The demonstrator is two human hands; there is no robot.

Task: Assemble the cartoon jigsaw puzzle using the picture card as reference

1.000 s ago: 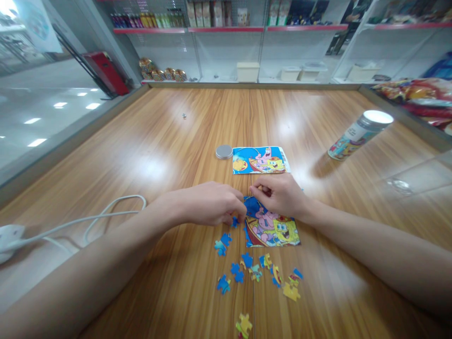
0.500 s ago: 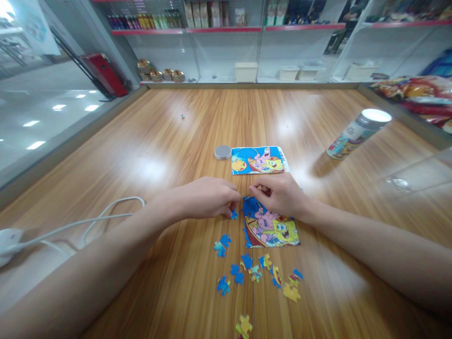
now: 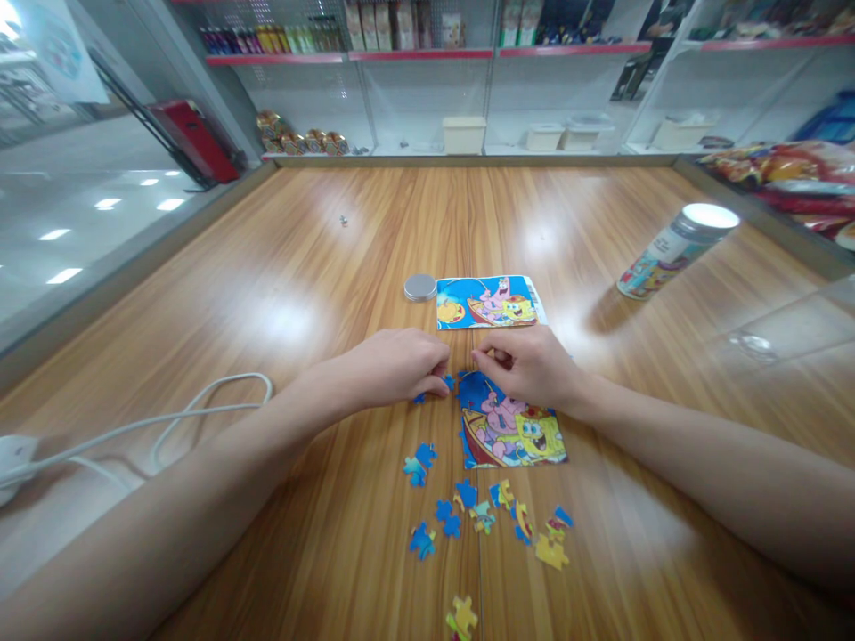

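My left hand (image 3: 414, 367) is closed in a pinch on a blue puzzle piece (image 3: 450, 383), just left of the partly joined puzzle (image 3: 514, 423). Another bit of blue shows under its fingers. My right hand (image 3: 521, 361) rests over the upper edge of the joined puzzle, thumb and forefinger pressed together; whatever they may hold is hidden. Loose blue pieces (image 3: 419, 465) lie below left of the joined part, and several blue and yellow pieces (image 3: 551, 552) lie nearer me. Beyond my hands is the picture card (image 3: 491, 303) with the same cartoon scene.
A round metal lid (image 3: 420, 287) touches the card's left side. The printed canister (image 3: 674, 251) stands at the right. A white cable (image 3: 214, 411) runs across the left of the table. Shelves with goods (image 3: 427, 55) stand behind the table's raised edge.
My left hand has shifted slightly up, and the blue piece at its fingertips has moved up and right toward the joined puzzle. My right hand stays almost still.
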